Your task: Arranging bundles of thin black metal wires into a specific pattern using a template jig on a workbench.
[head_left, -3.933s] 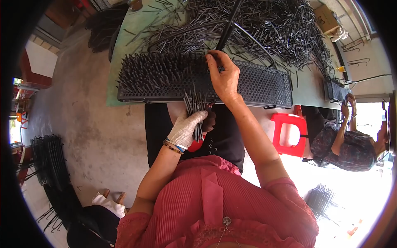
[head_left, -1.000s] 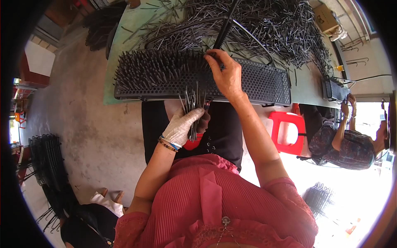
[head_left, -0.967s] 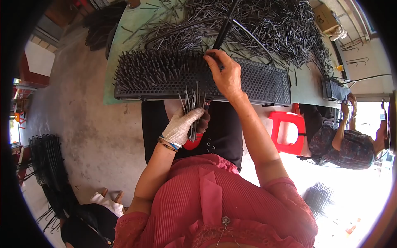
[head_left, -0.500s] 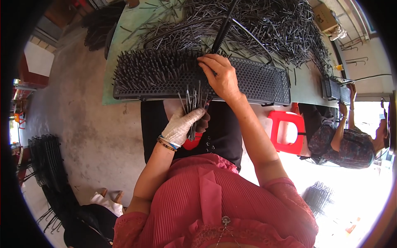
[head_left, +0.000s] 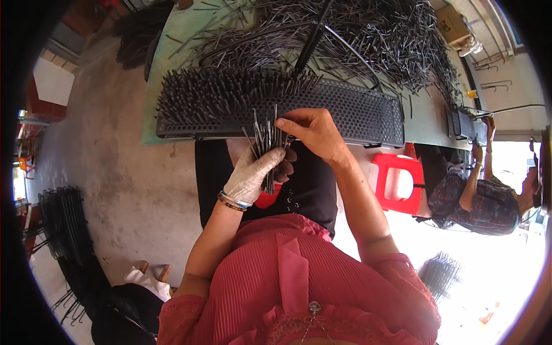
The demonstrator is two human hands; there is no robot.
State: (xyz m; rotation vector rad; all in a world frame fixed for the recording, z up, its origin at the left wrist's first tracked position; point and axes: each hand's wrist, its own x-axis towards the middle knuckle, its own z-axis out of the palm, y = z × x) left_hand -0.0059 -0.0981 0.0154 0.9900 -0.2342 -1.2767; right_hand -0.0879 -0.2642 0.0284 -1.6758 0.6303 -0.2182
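Note:
My left hand [head_left: 253, 177], in a pale work glove with dark fingertips, is closed round a bundle of thin dark metal rods [head_left: 265, 138]. The rods point up and away from me, fanned slightly at the top. My bare right hand [head_left: 317, 135] is at the bundle's right side, thumb and forefinger pinched at the upper part of one rod. Just beyond both hands lies a long black perforated rack [head_left: 362, 115] at the table's near edge. Many short dark rods [head_left: 224, 95] stand upright in its holes over the left and middle back; its right part shows bare holes.
A large heap of loose rods [head_left: 379, 40] covers the back of the green table [head_left: 152, 118]. A black metal bar [head_left: 313, 40] rises behind the rack. To the right are a red plastic stool [head_left: 398, 204] and a co-worker [head_left: 483, 198] at a similar rack. Bent black rods [head_left: 63, 221] hang at left.
My right hand has come back from the rack's standing rods toward me, down to the bundle. My left hand still holds the bundle in nearly the same place.

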